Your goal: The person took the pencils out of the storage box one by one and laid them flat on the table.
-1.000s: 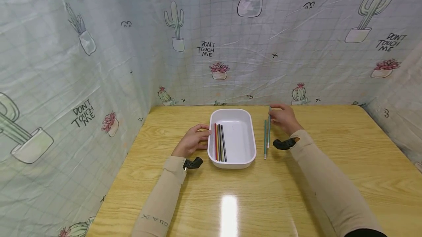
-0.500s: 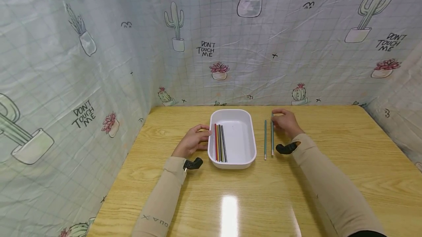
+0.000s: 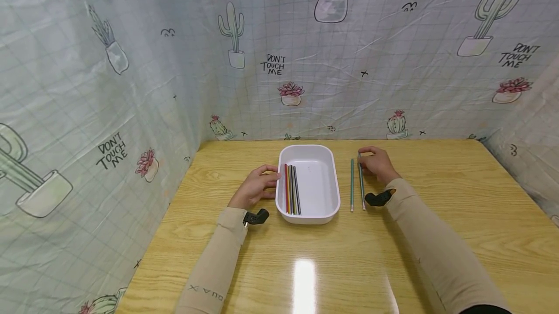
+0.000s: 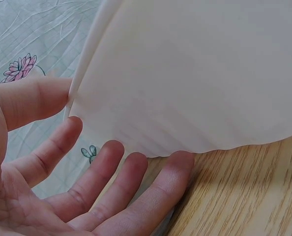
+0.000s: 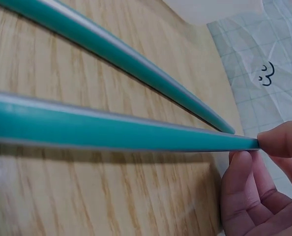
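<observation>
In the head view, a white plastic tray (image 3: 318, 183) stands on the table with several pencils (image 3: 291, 190) lying side by side along its left side. My left hand (image 3: 253, 185) holds the tray by its left side; the left wrist view has fingertips (image 4: 111, 150) against the outer wall and one digit at the rim. To the right of the tray lies a teal pencil (image 3: 352, 185), its eraser end toward me. Just right of it, my right hand (image 3: 376, 163) pinches the far end of a second teal pencil (image 5: 121, 130) between thumb and fingers.
The wooden table (image 3: 279, 256) reaches back to a hanging sheet (image 3: 301, 42) printed with cacti. Sheets also hang at the left and right. A black wrist camera (image 3: 379, 198) sits on each wrist.
My right hand has drawn the second teal pencil toward me and a little right, widening the gap between the two pencils. The left hand and tray stay put.
</observation>
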`<state>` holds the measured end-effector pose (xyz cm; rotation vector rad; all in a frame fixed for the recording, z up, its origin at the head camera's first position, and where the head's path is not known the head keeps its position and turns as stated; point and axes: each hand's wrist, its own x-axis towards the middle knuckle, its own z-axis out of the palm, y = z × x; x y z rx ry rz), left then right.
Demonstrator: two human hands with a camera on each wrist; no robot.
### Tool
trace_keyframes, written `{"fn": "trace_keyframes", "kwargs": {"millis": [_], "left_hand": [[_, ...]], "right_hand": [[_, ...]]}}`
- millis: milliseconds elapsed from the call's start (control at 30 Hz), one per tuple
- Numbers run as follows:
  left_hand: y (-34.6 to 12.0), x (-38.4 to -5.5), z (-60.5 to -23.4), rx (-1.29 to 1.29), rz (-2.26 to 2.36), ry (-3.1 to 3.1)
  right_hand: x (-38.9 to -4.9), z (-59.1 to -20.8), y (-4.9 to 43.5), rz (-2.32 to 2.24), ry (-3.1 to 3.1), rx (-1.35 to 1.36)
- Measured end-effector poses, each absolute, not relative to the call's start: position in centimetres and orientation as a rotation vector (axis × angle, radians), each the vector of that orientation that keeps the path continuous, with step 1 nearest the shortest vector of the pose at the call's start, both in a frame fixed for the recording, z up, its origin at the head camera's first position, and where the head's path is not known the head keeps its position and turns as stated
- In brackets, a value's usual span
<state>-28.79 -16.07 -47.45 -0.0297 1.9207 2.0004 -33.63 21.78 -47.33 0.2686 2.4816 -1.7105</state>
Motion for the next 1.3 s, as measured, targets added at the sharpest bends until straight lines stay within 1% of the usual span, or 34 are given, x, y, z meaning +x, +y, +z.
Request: {"fn": "trace_keyframes", "kwargs": {"millis": [533,967,1300], "left_hand": [[-16.03,-28.78,-47.22,-0.063,2.014,1.909],[-16.06,-28.67,-47.31,-0.038,2.004,1.915],[-16.12,-28.51,-47.16,-0.019,2.005,1.911]], "right_hand": [[-33.85,-47.53,21.48,-1.588,2.537,0.203],[-34.03,-47.91,21.62,-1.53,2.554,0.161],[-33.6,-47.75,21.27,-1.536,2.57,0.192]]}}
